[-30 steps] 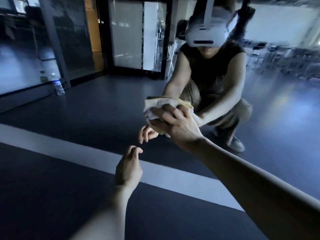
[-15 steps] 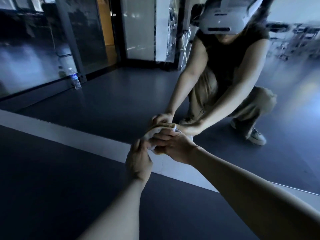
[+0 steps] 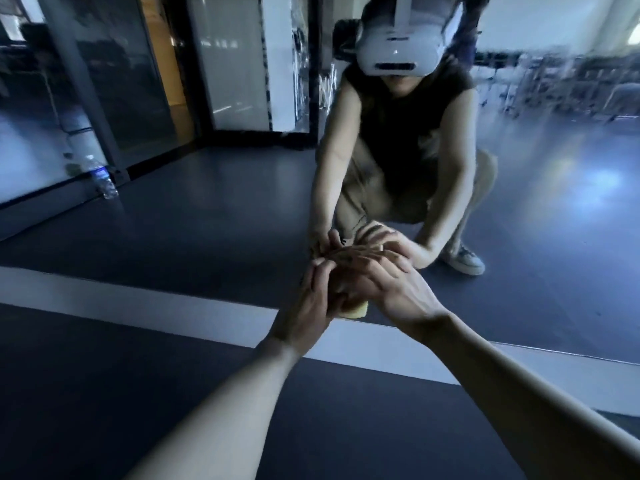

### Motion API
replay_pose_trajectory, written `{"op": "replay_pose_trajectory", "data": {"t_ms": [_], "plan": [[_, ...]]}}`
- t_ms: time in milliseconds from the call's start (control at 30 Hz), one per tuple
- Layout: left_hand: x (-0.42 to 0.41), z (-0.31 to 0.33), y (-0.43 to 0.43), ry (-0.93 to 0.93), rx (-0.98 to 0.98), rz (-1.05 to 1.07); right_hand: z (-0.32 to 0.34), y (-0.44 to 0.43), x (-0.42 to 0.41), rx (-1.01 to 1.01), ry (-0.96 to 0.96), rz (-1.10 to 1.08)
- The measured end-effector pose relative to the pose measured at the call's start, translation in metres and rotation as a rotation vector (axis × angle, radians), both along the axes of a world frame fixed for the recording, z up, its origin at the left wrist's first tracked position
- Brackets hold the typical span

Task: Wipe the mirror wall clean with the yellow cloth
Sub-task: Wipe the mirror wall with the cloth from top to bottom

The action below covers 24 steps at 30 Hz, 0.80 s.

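Both hands meet in the middle of the frame, low down, right where the mirror wall (image 3: pixel 207 216) meets the white strip (image 3: pixel 138 294) at its foot. The left hand (image 3: pixel 311 306) comes in from below with its fingers curled round the yellow cloth (image 3: pixel 355 310). The right hand (image 3: pixel 394 289) lies across the top, fingers stretched out and pressing down on the bundle.

The cloth is bunched between the two palms, and only one pale yellow corner peeks out beneath them. It looks soft and light, a limp rag that will fold and bunch under pressure rather than slide as a flat pad. The sensible hold is a wad gathered in the palm, with the fingers spread behind it to keep an even face on the glass.

A lot is hidden. The hands cover nearly all of the cloth, and their reflections overlap them, so I can't say for certain that the cloth is touching the glass. The light is dim and no smears or streaks can be made out. In the reflection, the crouching person wears a headset (image 3: pixel 398 53) at the top of the frame, and a water bottle (image 3: pixel 104 180) stands at the left.
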<state>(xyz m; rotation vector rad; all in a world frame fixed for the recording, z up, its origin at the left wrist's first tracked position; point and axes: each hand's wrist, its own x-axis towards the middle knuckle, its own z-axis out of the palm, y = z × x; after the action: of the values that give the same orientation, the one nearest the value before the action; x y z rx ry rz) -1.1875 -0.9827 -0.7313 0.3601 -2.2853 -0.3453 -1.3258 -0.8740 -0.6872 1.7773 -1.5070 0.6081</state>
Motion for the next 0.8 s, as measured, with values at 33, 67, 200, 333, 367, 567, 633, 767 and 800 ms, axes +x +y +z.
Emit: {"op": "replay_pose_trajectory", "data": {"t_ms": [33, 67, 200, 333, 367, 567, 633, 767, 800], "plan": [[-0.003, -0.004, 0.003, 0.04, 0.038, -0.016, -0.005, 0.004, -0.008, -0.063, 0.075, -0.082], [-0.006, -0.008, 0.007, 0.073, 0.054, -0.028, -0.011, 0.008, -0.015, -0.109, 0.1, -0.15], [-0.03, -0.014, 0.025, 0.221, -0.029, -0.091, -0.013, 0.019, -0.029, -0.199, 0.072, -0.227], [-0.05, -0.018, 0.028, 0.215, -0.233, -0.1, -0.013, 0.025, -0.022, -0.057, -0.209, -0.213], [-0.054, -0.017, 0.023, 0.209, -0.295, -0.056, -0.015, 0.025, -0.022, -0.021, -0.223, -0.191], [-0.07, -0.004, 0.016, 0.326, -0.277, 0.1, -0.032, 0.082, -0.036, -0.033, -0.261, -0.098], [-0.084, -0.003, 0.036, 0.416, -0.102, 0.179, -0.047, 0.107, -0.051, -0.107, -0.287, -0.24], [-0.126, 0.012, 0.084, 0.414, -0.064, 0.173, -0.051, 0.137, -0.075, -0.23, -0.509, -0.389], [-0.134, 0.01, 0.095, 0.385, -0.144, 0.103, -0.048, 0.139, -0.077, -0.273, -0.551, -0.394]]}}
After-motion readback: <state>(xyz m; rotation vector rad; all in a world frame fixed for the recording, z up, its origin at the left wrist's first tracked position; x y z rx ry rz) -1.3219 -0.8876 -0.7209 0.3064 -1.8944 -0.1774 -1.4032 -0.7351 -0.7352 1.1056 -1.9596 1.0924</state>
